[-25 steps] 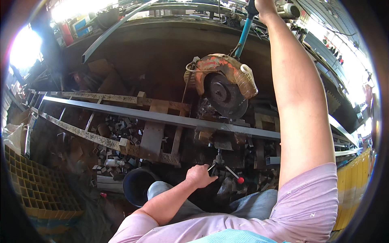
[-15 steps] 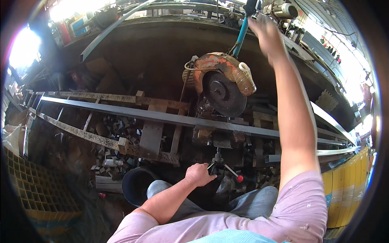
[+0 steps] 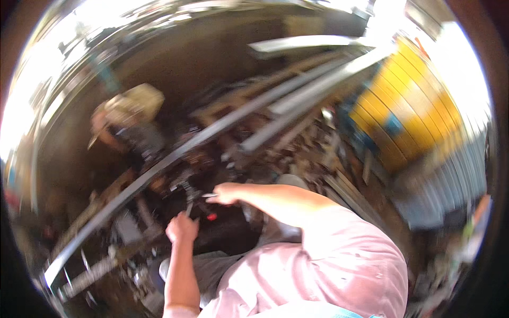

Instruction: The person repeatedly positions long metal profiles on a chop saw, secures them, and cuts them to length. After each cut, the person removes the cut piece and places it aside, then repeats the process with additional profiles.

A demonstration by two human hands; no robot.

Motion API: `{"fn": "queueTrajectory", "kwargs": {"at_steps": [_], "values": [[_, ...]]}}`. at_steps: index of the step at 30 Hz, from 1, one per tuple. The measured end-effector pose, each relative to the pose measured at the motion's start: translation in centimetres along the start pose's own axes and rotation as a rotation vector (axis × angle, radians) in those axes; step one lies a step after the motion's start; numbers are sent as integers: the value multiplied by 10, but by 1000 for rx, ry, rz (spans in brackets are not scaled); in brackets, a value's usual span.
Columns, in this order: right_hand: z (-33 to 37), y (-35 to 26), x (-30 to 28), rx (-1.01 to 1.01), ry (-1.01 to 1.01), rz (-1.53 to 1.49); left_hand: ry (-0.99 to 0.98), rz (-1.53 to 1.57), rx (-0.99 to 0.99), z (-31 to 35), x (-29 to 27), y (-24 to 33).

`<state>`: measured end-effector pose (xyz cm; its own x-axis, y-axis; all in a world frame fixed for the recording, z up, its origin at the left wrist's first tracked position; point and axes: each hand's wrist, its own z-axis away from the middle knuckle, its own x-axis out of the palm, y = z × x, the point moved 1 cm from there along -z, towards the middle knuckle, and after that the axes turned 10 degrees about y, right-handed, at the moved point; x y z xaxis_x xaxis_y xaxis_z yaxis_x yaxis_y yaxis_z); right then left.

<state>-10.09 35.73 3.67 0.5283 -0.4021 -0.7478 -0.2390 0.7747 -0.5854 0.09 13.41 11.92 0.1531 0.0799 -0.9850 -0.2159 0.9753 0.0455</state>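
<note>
Your hands are both at the spoked handle: left hand [image 3: 182, 228] curled round one spoke, right hand [image 3: 225, 193] on another spoke, fingers bent in; too blurred to tell how firm that hold is. Spoked handle [image 3: 184, 187] sits just beyond your knees, red knob [image 3: 212, 217] near your right hand. Past it, long metal bar [image 3: 130, 193] runs diagonally, lower left to upper right; shorter pale bars [image 3: 289, 127] lie to its right. Beyond the long bar, left side, disc saw [image 3: 140, 139], smeared by motion, pale container [image 3: 144, 100] on its guard. Yellow stack [image 3: 405, 106] far right.
</note>
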Motion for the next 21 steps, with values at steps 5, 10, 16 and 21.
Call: {"fn": "queueTrajectory", "kwargs": {"at_steps": [5,10,16,21], "values": [[0,-14,8,93,73,-51,156,-153,3,4,21,16],[20,-24,3,220,136,-39,207,-15,-7,-7,51,10],[57,-104,-14,-77,-54,-423,43,722,20,-94,246,-113],[59,-20,-63,43,77,-477,-490,1012,-380,-96,257,12]]}}
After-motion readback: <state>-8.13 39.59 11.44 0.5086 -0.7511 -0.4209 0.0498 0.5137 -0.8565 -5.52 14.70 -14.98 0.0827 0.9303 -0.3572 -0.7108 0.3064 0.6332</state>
